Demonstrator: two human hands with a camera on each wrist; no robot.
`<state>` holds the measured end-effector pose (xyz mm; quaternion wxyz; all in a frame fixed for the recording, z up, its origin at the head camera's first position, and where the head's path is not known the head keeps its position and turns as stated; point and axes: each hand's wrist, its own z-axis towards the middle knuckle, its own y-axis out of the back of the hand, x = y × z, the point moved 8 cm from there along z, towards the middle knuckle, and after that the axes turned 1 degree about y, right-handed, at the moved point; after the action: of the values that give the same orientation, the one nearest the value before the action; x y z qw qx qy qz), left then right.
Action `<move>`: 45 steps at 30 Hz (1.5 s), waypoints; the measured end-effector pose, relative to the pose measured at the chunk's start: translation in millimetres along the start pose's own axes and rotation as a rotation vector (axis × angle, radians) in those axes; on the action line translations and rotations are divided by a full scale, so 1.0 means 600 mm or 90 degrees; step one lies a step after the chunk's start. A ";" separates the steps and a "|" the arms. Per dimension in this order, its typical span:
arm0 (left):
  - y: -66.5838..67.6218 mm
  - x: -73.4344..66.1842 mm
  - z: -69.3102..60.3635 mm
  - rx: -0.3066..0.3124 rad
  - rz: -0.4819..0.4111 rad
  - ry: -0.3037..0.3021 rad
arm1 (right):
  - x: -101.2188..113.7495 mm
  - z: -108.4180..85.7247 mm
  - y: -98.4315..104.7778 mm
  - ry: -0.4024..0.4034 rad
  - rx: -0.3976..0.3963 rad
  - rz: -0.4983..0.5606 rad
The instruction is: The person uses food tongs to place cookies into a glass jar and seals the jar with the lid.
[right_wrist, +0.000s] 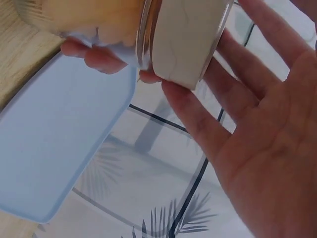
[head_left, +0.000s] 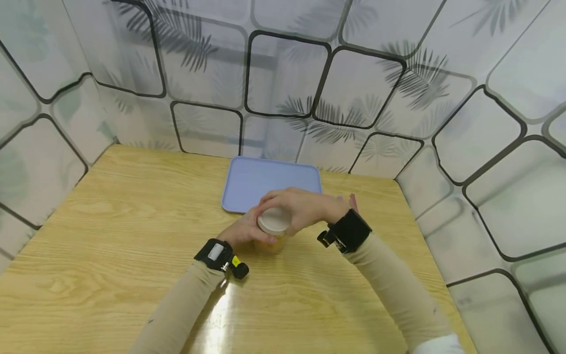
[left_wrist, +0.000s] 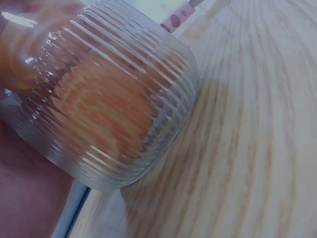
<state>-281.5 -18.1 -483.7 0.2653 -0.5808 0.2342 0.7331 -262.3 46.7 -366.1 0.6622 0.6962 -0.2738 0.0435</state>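
A ribbed clear glass jar with orange contents has a pale, off-white lid on top. My left hand grips the jar's body from the left, its thumb along the near side. From the right, my right hand reaches over and holds the lid, with fingers against its rim. In the right wrist view, fingertips of the left hand show along the glass below the lid. The left wrist view shows the jar's base close to the wooden table; whether they touch I cannot tell.
A light blue tray lies flat behind the hands, near the table's back edge. Patterned curtains with dark outlines and leaf prints enclose the table at the back and both sides. Each wrist wears a black strap with a small camera.
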 end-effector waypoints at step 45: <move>-0.005 0.005 -0.006 -0.028 -0.045 0.034 | 0.018 -0.030 -0.016 -0.135 -0.149 -0.172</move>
<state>-277.3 -18.1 -487.9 0.2720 -0.6136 0.2041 0.7126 -243.4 59.8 -368.3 0.7060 0.6453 -0.2496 -0.1513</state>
